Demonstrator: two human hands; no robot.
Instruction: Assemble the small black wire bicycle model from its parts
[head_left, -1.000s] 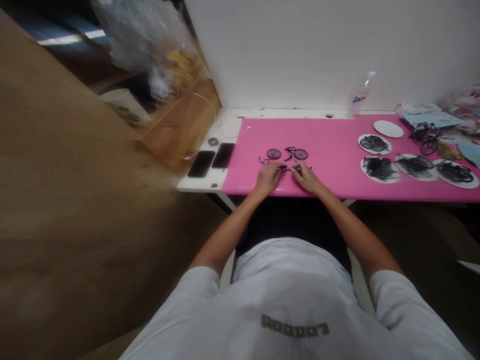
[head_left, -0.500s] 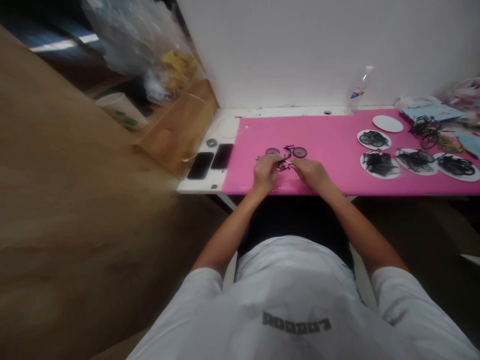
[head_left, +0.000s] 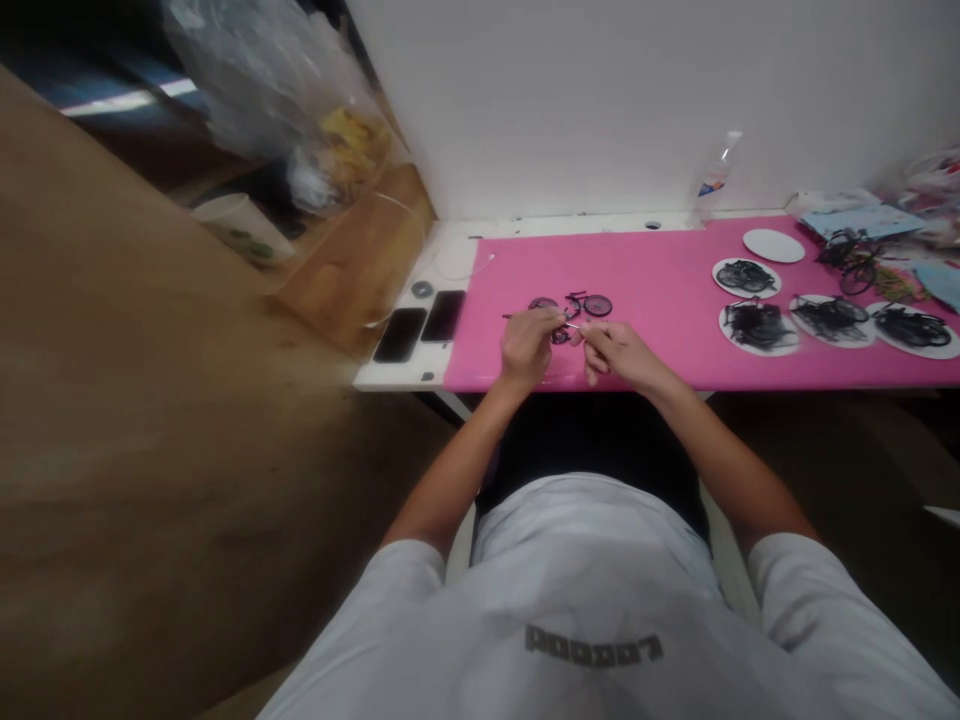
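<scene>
At the front of the pink sheet, my left hand is closed in a pinch. My right hand also pinches, thumb against forefinger, with its other fingers loosely curled. A thin shiny rod spans the short gap between both sets of fingertips. Just beyond the hands lies a black toy bicycle part with a wheel, and another dark wheel shows above my left knuckles. Under the fingertips is a further small black part, partly hidden. A dark tip sticks out left of my left hand; what it belongs to is hidden.
On the right are several white plates, most holding black parts, and black toy bicycles beside bags. Two dark phones and a grey ring lie left. A clear bottle stands by the wall. A cardboard box adjoins the table.
My right hand has turned, its lower fingers uncurling and showing below the pinch. My left hand has shifted slightly left. The bicycle parts beyond stay in place.
</scene>
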